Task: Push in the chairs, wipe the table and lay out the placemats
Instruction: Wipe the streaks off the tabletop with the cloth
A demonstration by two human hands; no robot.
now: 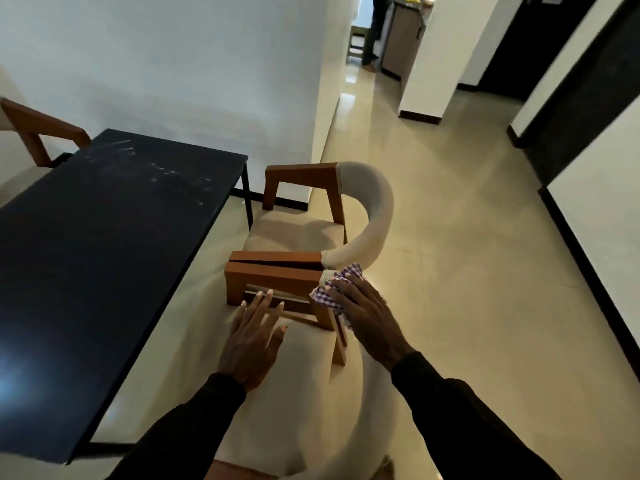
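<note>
Hands reach over the near chair (304, 375), right of the black table (104, 237). The left hand (252, 344) lies flat, fingertips at its wooden armrest (273, 277); the right hand (363, 313) presses a checked cloth (346, 273) on the backrest end, fingers extended. Just beyond stands a second chair (374, 209).

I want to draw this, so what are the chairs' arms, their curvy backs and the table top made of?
The chair arms look like smooth reddish-brown wood with square edges. The curved backs seem padded beige fabric, soft and rounded. The table top is dark and smooth, reflecting light; stone, glass or laminate, I cannot tell.
</note>
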